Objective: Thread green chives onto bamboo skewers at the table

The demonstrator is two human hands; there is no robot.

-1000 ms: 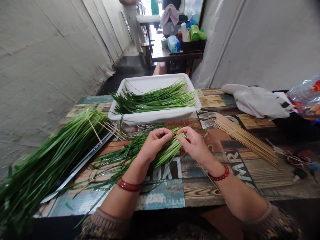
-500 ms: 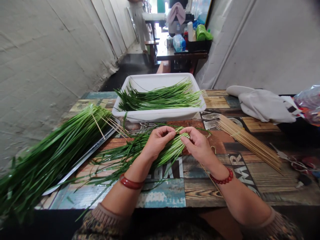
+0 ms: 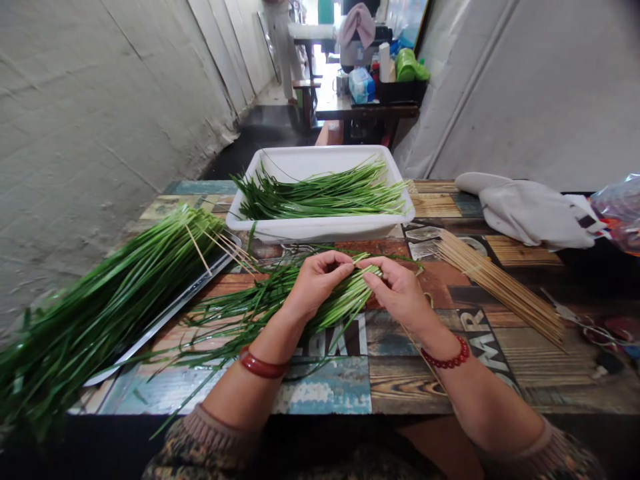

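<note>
My left hand [image 3: 323, 277] is closed in a pinch at the pale ends of some garlic chives [image 3: 345, 303], its thumb against the forefinger. Facing it, my right hand [image 3: 393, 283] pinches the same stalk ends, fingertips almost touching those of the left. The green leaves of this loose bunch fan out leftward over the table, partly beneath my left forearm. A thin stick or cord [image 3: 417, 350] runs below my right wrist. To the left, a large pile of chives [image 3: 115, 300] with several skewers through its pale ends lies on a metal tray [image 3: 165, 328].
A white plastic tub [image 3: 320, 230] with more chives stands at the table's far edge. On the right lie a bundle of bamboo skewers [image 3: 500, 287], scissors [image 3: 567, 310] and a light grey cloth cap [image 3: 530, 210]. Another table [image 3: 340, 103] and a standing person [image 3: 283, 50] are beyond.
Both hands hold nearly the same pose at the stalk ends, with only slight finger movement. The view has shifted a little.
</note>
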